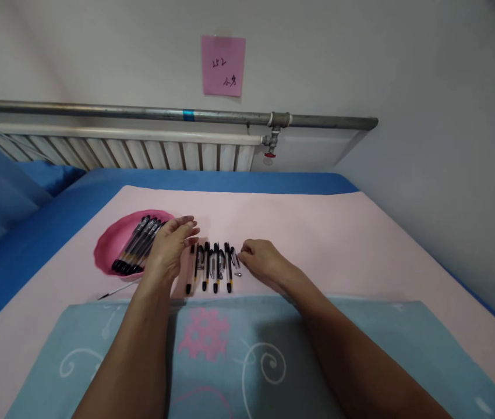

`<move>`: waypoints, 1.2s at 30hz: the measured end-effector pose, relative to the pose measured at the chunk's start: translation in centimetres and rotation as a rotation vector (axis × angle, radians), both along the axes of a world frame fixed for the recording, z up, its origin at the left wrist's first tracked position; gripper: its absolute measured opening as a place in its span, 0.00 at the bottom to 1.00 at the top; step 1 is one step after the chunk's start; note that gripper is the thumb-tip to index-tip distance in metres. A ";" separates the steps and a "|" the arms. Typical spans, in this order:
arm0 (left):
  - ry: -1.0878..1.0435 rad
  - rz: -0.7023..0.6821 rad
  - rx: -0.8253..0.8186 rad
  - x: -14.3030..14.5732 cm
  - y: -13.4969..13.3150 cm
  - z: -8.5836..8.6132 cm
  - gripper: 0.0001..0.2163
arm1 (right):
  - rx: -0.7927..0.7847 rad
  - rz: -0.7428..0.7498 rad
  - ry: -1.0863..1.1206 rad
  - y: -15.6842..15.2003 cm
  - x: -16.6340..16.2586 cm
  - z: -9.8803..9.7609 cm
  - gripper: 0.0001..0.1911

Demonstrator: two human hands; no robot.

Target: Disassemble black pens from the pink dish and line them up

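Observation:
Several black-and-clear pen barrels [216, 267] lie side by side on the pink cloth in front of me. Black pen caps [222, 260] with clear parts lie between them. My left hand [175, 240] is just left of this row, its fingers stretched out and apart with nothing seen in them. On the row's right side, my right hand [261, 257] is closed in a pinch beside the rightmost pen cap [234, 258]. What its fingertips hold, if anything, is hidden. A small silvery pen tip [237, 274] lies just below that cap.
A pink scalloped plate [112, 235] with several assembled pens [138, 247] sits left, partly behind my left hand. A thin white pen refill [119, 289] with a dark end lies before it. Nearer me is a blue patterned cloth [212, 378]; a radiator [164, 152] stands behind.

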State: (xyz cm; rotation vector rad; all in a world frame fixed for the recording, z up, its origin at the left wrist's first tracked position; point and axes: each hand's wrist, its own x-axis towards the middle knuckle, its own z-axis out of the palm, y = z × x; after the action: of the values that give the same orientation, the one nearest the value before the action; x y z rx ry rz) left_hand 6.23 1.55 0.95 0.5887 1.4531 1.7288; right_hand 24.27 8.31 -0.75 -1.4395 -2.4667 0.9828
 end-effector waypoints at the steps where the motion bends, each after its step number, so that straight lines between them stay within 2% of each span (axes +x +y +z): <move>1: 0.002 0.011 0.002 -0.2 -0.1 0.1 0.12 | -0.016 0.009 -0.007 0.0 0.3 0.2 0.06; 5: 0.008 0.071 0.015 -1.2 -0.4 0.5 0.11 | -0.245 0.057 -0.047 -0.5 1.1 0.9 0.03; 8: -0.005 0.105 0.019 -1.5 -0.5 0.8 0.11 | -0.389 0.051 -0.032 -0.8 1.3 0.7 0.02; 16: -0.003 0.108 0.001 -1.4 -0.6 1.1 0.11 | -0.426 0.043 0.111 -0.4 1.2 -0.1 0.05; 23: 0.004 0.116 0.034 -1.7 -0.8 1.2 0.08 | -0.380 -0.022 0.167 0.2 1.2 -0.5 0.06; 27: 0.087 0.265 0.029 -3.4 -1.4 1.5 0.05 | -0.393 0.002 0.210 0.1 1.1 -0.8 0.08; 31: 0.214 0.434 -0.059 -5.9 -2.3 1.5 0.04 | -0.432 0.000 0.245 0.0 1.0 -0.8 0.07; 36: 0.337 0.514 -0.202 -8.4 -3.0 0.6 0.06 | -0.463 -0.029 0.283 -0.3 0.9 -0.3 0.08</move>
State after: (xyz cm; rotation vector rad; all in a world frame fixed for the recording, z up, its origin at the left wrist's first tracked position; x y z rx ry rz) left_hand -2.15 -1.44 1.53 0.4332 2.1346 1.8898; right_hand 25.17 8.05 -1.04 -1.3206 -2.0955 1.7020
